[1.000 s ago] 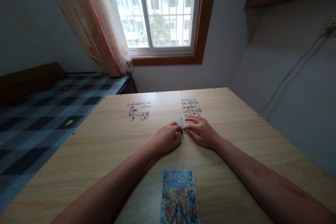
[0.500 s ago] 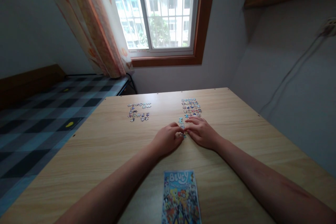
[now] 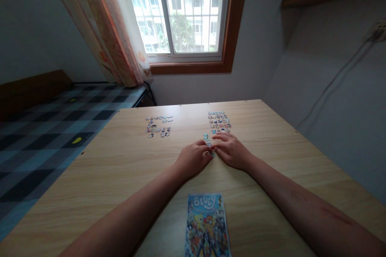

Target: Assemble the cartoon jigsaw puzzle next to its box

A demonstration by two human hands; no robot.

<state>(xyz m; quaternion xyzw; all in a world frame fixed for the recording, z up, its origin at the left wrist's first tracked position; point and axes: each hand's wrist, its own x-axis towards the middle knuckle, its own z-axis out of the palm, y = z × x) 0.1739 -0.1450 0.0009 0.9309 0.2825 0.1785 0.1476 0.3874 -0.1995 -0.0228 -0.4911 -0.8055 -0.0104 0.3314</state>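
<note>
A narrow joined strip of jigsaw pieces (image 3: 206, 139) lies on the table between my two hands. My left hand (image 3: 194, 159) has its thumb and fingers curled round the near end of the strip, pinching it and partly hiding it. On the other side, my right hand (image 3: 231, 151) rests palm down with its fingers apart. One of its fingertips touches the strip's right edge, close to the left fingertips. Beyond the right hand lies a block of loose jigsaw pieces (image 3: 219, 121) in rows. Farther left is a second group of jigsaw pieces (image 3: 158, 126).
A printed picture sheet (image 3: 207, 225) marked "Bluey" lies on the wooden table (image 3: 120, 176) between my forearms. A bed with a checked cover (image 3: 39, 148) stands along the left. The window (image 3: 193, 20) and curtain (image 3: 111, 28) are behind the table.
The strip's far end has swung slightly left, so it now slants. Both hands stay almost in place, with the left fingers shifted a little right. The view has tilted slightly.
</note>
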